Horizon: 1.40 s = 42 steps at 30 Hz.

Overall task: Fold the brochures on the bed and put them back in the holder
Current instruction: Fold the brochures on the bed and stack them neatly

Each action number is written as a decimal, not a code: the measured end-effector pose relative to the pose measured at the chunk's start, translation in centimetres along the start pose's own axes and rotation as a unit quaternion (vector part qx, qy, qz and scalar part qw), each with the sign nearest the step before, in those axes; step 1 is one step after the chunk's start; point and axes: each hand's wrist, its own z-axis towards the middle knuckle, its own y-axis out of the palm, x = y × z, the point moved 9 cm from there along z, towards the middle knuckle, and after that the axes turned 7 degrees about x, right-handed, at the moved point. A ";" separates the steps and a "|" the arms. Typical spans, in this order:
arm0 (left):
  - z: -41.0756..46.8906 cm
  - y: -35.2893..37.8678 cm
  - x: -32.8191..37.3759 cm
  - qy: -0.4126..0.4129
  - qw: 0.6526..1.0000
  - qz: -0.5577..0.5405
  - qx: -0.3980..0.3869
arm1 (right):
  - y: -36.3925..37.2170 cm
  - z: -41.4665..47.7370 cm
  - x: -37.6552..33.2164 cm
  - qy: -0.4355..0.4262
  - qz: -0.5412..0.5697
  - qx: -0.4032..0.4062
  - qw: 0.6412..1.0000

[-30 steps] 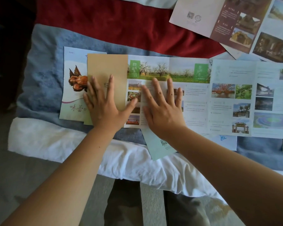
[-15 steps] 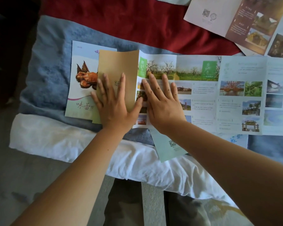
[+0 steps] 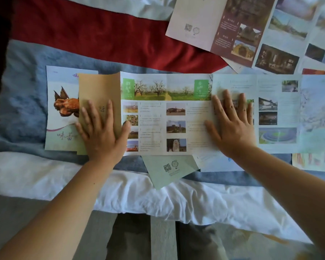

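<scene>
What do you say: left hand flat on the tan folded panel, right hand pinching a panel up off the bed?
Not quite. The head view shows the right hand pinching nothing: it lies flat, fingers spread, on the unfolded brochure. The left hand is flat on the tan folded panel.

Right end of brochure (image 3: 176, 113) offscreen

Long brochure (image 3: 167, 113) unfolded on bed (image 3: 120, 177)
</scene>
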 end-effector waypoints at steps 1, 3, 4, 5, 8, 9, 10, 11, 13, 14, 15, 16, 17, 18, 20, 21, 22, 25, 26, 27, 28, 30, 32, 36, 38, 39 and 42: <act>-0.1 0.0 0.4 0.005 1.000 0.000 -0.004 | 0.3 -0.3 0.3 -0.013 0.005 0.002 1.000; -0.5 0.1 1.7 0.018 1.000 -0.009 -0.012 | 0.7 -0.4 0.4 -0.021 0.015 0.012 1.000; -0.6 0.1 2.4 0.023 0.999 -0.017 -0.015 | 0.7 -0.3 0.3 -0.018 0.021 0.018 0.999; -0.8 -0.1 3.3 0.030 0.999 -0.027 -0.015 | 0.8 -0.2 0.1 -0.015 0.026 0.023 0.999; -1.5 -0.8 6.8 0.059 0.997 -0.052 0.006 | 0.8 -0.1 -0.3 -0.010 0.028 0.031 0.999; -1.8 -1.0 8.3 0.070 0.996 -0.060 0.016 | 0.8 -0.1 -0.3 -0.008 0.028 0.029 0.999; -2.1 -1.1 9.8 0.082 0.994 -0.071 0.020 | 0.7 -0.1 -0.3 -0.009 0.028 0.024 0.999; -2.5 -1.0 11.2 0.091 0.992 -0.084 0.016 | 0.6 -0.1 -0.3 -0.012 0.033 0.018 0.999; -3.4 -0.5 13.7 0.095 0.990 -0.103 -0.005 | 0.2 -0.2 0.0 -0.022 0.048 0.016 0.998; -3.8 -0.2 14.7 0.096 0.990 -0.103 -0.016 | -0.2 -0.3 0.5 -0.022 0.047 0.020 0.998; -4.1 0.2 15.7 0.099 0.990 -0.096 -0.024 | -0.6 -0.5 1.4 -0.015 0.035 0.026 0.999; -4.4 0.5 16.6 0.102 0.991 -0.085 -0.031 | -0.9 -0.7 2.4 -0.003 0.020 0.031 0.999; -4.6 0.7 17.2 0.102 0.991 -0.075 -0.035 | -1.1 -1.0 3.5 0.009 0.006 0.031 0.999; -4.9 1.0 17.9 0.101 0.992 -0.068 -0.038 | -1.2 -1.4 4.8 0.022 0.000 0.028 0.999; -5.4 1.5 19.1 0.101 0.993 -0.052 -0.042 | -1.2 -2.3 7.3 0.041 0.003 0.020 0.999; -5.7 1.8 19.7 0.102 0.993 -0.042 -0.045 | -1.2 -2.8 8.4 0.045 0.010 0.020 0.999; -5.9 2.1 20.2 0.103 0.993 -0.033 -0.046 | -1.2 -3.2 9.1 0.046 0.019 0.025 0.998; -6.3 3.0 21.7 0.100 0.994 -0.030 -0.042 | -0.8 -4.6 11.1 0.039 0.045 0.038 0.998; -6.3 3.3 22.1 0.095 0.994 -0.033 -0.042 | -0.6 -5.0 11.5 0.032 0.050 0.040 0.997; -6.3 3.7 22.5 0.093 0.994 -0.031 -0.043 | -0.4 -5.3 11.8 0.026 0.053 0.041 0.997; -6.3 4.1 22.8 0.093 0.994 -0.020 -0.044 | -0.2 -5.6 12.0 0.021 0.056 0.042 0.997; -6.4 5.2 23.1 0.101 0.993 0.024 -0.052 | 0.0 -5.9 12.3 0.014 0.064 0.044 0.997; -6.5 6.1 23.0 0.109 0.990 0.065 -0.057 | 0.1 -5.9 12.3 0.011 0.068 0.048 0.996; -6.4 6.2 22.8 0.133 0.988 0.076 -0.029 | 0.1 -5.7 11.9 0.006 0.074 0.050 0.996; -6.1 5.9 22.0 0.134 0.988 0.070 -0.022 | -0.2 -5.4 11.2 -0.007 0.068 0.053 0.996; -5.8 5.7 21.3 0.130 0.989 0.070 -0.022 | -0.4 -5.2 10.6 -0.016 0.064 0.054 0.996; -4.8 5.1 18.5 0.112 0.990 0.075 -0.028 | -0.7 -4.3 8.8 -0.024 0.063 0.052 0.996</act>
